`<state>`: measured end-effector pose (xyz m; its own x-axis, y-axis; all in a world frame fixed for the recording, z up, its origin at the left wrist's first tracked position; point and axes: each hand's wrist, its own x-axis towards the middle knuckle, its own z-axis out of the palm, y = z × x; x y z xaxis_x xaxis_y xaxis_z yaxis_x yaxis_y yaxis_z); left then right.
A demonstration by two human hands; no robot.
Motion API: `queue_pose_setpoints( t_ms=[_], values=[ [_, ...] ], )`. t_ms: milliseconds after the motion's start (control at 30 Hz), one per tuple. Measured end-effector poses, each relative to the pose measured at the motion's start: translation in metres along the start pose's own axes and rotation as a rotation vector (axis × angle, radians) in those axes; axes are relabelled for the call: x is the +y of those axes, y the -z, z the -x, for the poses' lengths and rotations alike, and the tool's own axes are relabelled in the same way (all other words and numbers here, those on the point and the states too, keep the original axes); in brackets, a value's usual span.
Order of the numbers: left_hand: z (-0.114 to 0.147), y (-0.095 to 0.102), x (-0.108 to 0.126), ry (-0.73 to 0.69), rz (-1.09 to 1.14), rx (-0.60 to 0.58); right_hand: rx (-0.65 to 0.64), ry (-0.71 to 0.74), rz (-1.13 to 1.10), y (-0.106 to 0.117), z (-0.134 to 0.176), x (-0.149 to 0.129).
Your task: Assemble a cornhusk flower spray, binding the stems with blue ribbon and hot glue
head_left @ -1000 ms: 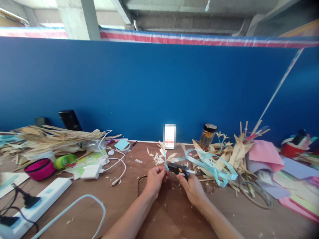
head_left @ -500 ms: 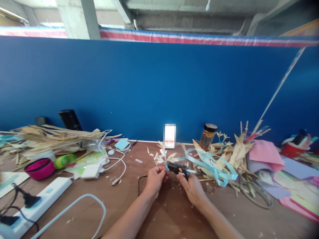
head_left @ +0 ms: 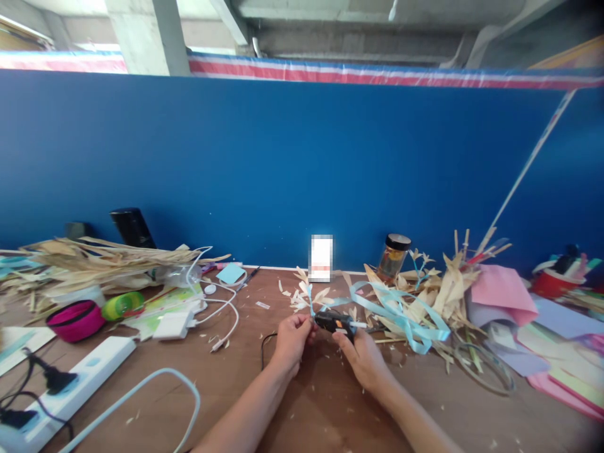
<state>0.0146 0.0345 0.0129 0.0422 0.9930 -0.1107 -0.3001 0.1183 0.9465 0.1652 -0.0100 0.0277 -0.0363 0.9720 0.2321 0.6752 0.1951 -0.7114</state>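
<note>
Between the fingers of my left hand [head_left: 293, 340] is the blue-wrapped stem [head_left: 310, 301] of a small stalk with pale dried-husk petals [head_left: 302, 292]. My right hand [head_left: 362, 352] is closed around the handle of a black glue gun [head_left: 334, 321], which lies sideways with its nozzle toward the stem, close to my left fingertips. A white glue stick [head_left: 359, 325] juts from the gun's rear. Whether the nozzle touches the stem I cannot tell. A loose light-blue ribbon [head_left: 415, 324] lies on the table to the right of the gun.
Dried husks [head_left: 448, 289] and a lidded jar [head_left: 394, 259] stand at the right, beside coloured paper [head_left: 504, 292]. At left are a power strip [head_left: 85, 390], a white charger [head_left: 173, 324], cables, a pink round case [head_left: 75, 319] and a husk pile [head_left: 104, 261]. A blue partition [head_left: 283, 163] rises behind.
Both hands, the stem and the glue gun have shifted very slightly left. The hold on each thing is the same.
</note>
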Motion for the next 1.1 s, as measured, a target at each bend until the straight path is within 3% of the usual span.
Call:
queue_pose_setpoints(
  t_ms=[467, 600, 667, 767, 900, 1100],
  values=[
    [0.0, 0.0, 0.0, 0.008, -0.005, 0.011, 0.008, -0.002, 0.007, -0.001, -0.001, 0.002],
    [-0.001, 0.002, 0.003, -0.001, -0.001, 0.027, 0.047, 0.025, 0.018, 0.014, -0.007, 0.005],
    [-0.003, 0.004, 0.006, -0.007, 0.009, 0.035, -0.017, -0.001, 0.002, 0.029, -0.009, 0.007],
    [-0.004, 0.008, 0.013, -0.004, 0.028, 0.041, -0.227, -0.126, -0.117, 0.051, -0.008, 0.014],
    [-0.002, 0.009, 0.025, 0.003, 0.047, 0.036, -0.464, -0.226, -0.174, 0.062, -0.004, 0.025],
    [0.003, 0.009, 0.034, 0.015, 0.078, 0.014, -0.316, -0.041, 0.217, 0.058, -0.006, 0.037]
  ],
)
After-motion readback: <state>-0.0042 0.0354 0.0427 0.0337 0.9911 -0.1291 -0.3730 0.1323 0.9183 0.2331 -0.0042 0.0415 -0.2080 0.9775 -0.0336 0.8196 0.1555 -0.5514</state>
